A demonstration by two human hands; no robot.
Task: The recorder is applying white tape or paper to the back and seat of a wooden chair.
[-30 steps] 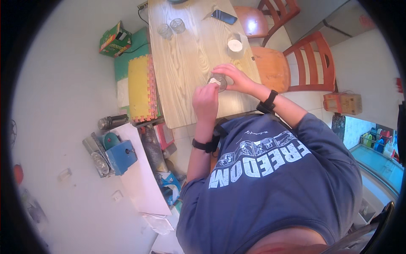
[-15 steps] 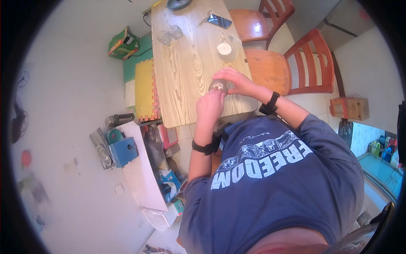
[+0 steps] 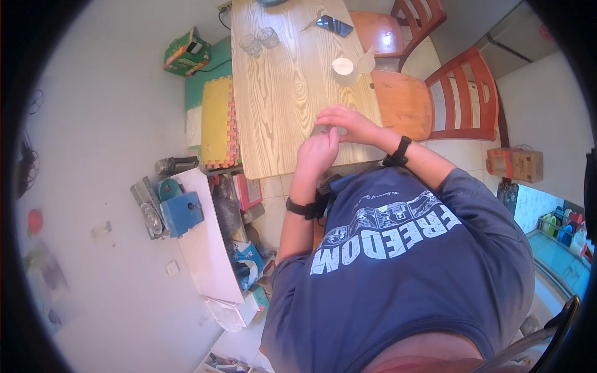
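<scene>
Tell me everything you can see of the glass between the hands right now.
Little of the glass shows: a greyish, see-through patch of its side, which looks like glass or clear plastic. The right hand curves around its far and right sides, and the left hand covers its near side. It is at the near end of the wood-grain table. Its base and inside are hidden, so I cannot tell what it holds, whether it tilts, or whether it rests on the tabletop.

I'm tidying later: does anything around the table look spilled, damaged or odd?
Mainly the nearer chair's seat, right of the table: its orange surface looks patchily scuffed. No spill shows; the handheld cup is mostly hidden.
</scene>
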